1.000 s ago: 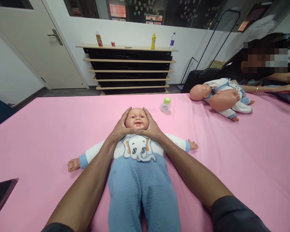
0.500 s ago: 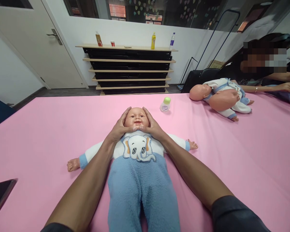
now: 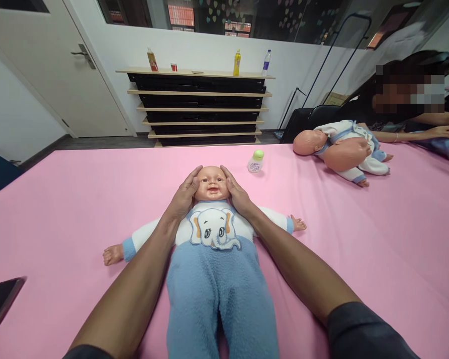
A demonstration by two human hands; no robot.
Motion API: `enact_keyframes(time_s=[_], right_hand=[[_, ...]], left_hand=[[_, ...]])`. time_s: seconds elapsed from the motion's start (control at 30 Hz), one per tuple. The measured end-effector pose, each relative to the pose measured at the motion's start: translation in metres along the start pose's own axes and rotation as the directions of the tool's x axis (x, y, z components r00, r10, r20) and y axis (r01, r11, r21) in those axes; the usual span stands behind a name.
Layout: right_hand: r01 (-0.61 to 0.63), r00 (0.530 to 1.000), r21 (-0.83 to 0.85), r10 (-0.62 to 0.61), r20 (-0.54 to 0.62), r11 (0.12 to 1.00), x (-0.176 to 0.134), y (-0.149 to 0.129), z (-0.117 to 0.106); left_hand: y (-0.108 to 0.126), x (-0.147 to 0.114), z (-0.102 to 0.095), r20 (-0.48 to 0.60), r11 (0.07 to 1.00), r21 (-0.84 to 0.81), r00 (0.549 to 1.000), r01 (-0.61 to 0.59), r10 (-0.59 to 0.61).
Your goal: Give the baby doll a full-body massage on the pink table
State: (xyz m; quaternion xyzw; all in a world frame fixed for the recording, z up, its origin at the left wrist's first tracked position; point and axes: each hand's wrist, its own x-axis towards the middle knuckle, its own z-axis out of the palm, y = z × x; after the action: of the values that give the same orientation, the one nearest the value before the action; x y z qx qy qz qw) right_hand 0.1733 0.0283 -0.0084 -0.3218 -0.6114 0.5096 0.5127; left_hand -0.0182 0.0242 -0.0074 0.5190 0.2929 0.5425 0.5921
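A baby doll [image 3: 212,187] lies on its back with its head away from me, dressed in a white top with an elephant face and fuzzy blue trousers. My left hand [image 3: 185,194] rests along the left side of its head, fingers stretched out and flat, thumb by the cheek. On the other side, my right hand [image 3: 239,192] lies against the head in the same way, fingers straight. Both forearms pass over the doll's spread arms. Behind the right hand stands a small clear bottle with a green cap [image 3: 255,161].
A pink sheet [image 3: 75,199] covers the table. A dark phone-like device [image 3: 2,304] lies at the left edge. More dolls [image 3: 344,152] lie at the far right, near another person [image 3: 400,99]. A shelf-like stack [image 3: 198,99] holding bottles stands by the wall.
My thumbs have moved from the doll's chin outward and up to the sides of its cheeks. Its mouth and chin now show fully. The doll has stayed in place.
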Motion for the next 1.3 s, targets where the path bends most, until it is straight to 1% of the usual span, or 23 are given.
enact_keyframes(time_s=[0.1, 0.2, 0.27, 0.3, 0.37, 0.47, 0.67, 0.83, 0.9, 0.97, 1.03, 1.13, 1.23, 1.3], right_hand=[[0.003, 1.000, -0.041, -0.002, 0.016, 0.999, -0.002, -0.004, 0.000], [-0.014, 0.998, -0.117, 0.022, 0.063, 0.993, -0.007, -0.012, -0.001], [-0.016, 0.997, -0.144, 0.026, 0.067, 0.989, -0.010, -0.017, -0.001], [-0.013, 0.997, -0.147, 0.023, 0.067, 0.989, -0.010, -0.019, -0.001], [-0.001, 0.997, -0.142, 0.012, 0.072, 0.990, -0.010, -0.019, -0.002], [0.006, 0.997, -0.115, 0.003, 0.083, 0.993, -0.008, -0.016, -0.003], [-0.016, 0.996, 0.006, 0.015, 0.087, 1.000, -0.005, -0.007, -0.004], [-0.037, 0.997, 0.101, 0.029, 0.072, 0.994, -0.001, -0.001, -0.001], [-0.040, 0.998, 0.103, 0.035, 0.053, 0.994, 0.001, 0.001, 0.000], [-0.035, 0.999, 0.064, 0.034, 0.023, 0.997, 0.002, 0.003, 0.001], [-0.019, 1.000, 0.020, 0.019, 0.004, 1.000, 0.001, 0.002, 0.001], [0.004, 0.999, -0.064, -0.002, 0.036, 0.998, -0.003, -0.005, -0.001], [-0.014, 0.995, -0.145, 0.027, 0.094, 0.989, -0.008, -0.016, -0.002], [-0.033, 0.993, -0.150, 0.049, 0.109, 0.988, -0.011, -0.023, -0.003]], left_hand=[[0.000, -0.001, -0.001, 0.001, 0.989, 0.142, 0.999, -0.040, 0.040], [0.002, -0.003, -0.002, -0.007, 0.939, 0.334, 0.996, -0.076, 0.083], [0.004, -0.004, -0.001, -0.020, 0.909, 0.406, 0.994, -0.093, 0.111], [0.004, -0.005, -0.001, -0.020, 0.904, 0.415, 0.993, -0.098, 0.117], [0.005, -0.005, 0.000, -0.016, 0.916, 0.391, 0.994, -0.093, 0.107], [0.006, -0.004, 0.002, -0.016, 0.953, 0.298, 0.998, -0.057, 0.065], [0.005, -0.004, 0.002, -0.006, 0.992, 0.122, 0.999, -0.032, 0.033], [0.002, -0.003, 0.002, 0.012, 0.999, 0.042, 1.000, -0.020, 0.020], [0.000, -0.001, 0.002, 0.000, 0.999, 0.044, 1.000, -0.027, 0.027], [-0.001, 0.001, 0.000, -0.036, 0.995, 0.095, 0.998, -0.040, 0.044], [-0.003, 0.002, -0.002, -0.076, 0.980, 0.186, 0.994, -0.064, 0.079], [-0.004, 0.003, -0.005, -0.061, 0.933, 0.341, 0.988, -0.110, 0.139], [-0.004, 0.001, -0.006, -0.007, 0.819, 0.546, 0.977, -0.176, 0.215], [-0.004, 0.000, -0.005, 0.013, 0.736, 0.643, 0.964, -0.211, 0.265]])
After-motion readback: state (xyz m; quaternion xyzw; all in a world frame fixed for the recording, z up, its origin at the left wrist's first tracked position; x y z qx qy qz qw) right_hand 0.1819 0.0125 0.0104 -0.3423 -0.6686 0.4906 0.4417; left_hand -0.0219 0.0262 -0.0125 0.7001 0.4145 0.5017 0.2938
